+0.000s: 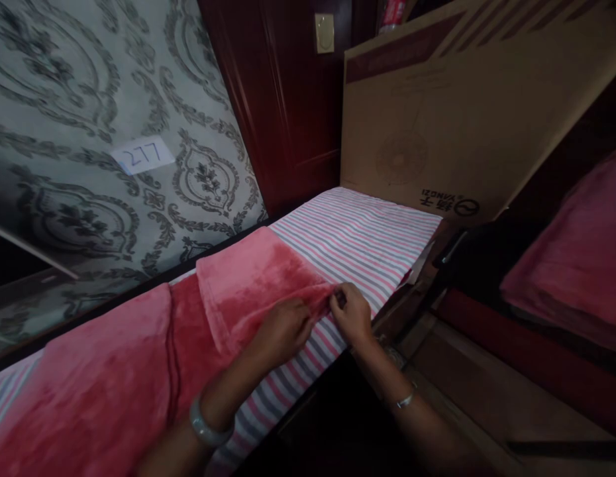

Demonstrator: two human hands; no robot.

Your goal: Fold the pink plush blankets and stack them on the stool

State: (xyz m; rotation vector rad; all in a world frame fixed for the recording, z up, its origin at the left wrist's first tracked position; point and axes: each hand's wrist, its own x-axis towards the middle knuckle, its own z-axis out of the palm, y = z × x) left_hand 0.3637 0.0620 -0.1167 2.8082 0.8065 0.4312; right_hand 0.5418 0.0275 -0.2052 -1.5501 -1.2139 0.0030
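Both forearms bare, reaching forward from person's body, hands brought close together in front, just apart. Left forearm [228, 391] slants inward, wrist fairly straight; left hand [288, 323] back upward, fingers curled under, tips drawn in toward other hand. Right forearm [395, 391] angles in from person's right; right hand [352, 315] slightly farther forward, knuckles bent, thumb and forefinger meeting in pinch, small rounded gap behind tips. Both grips closed, from where I stand.
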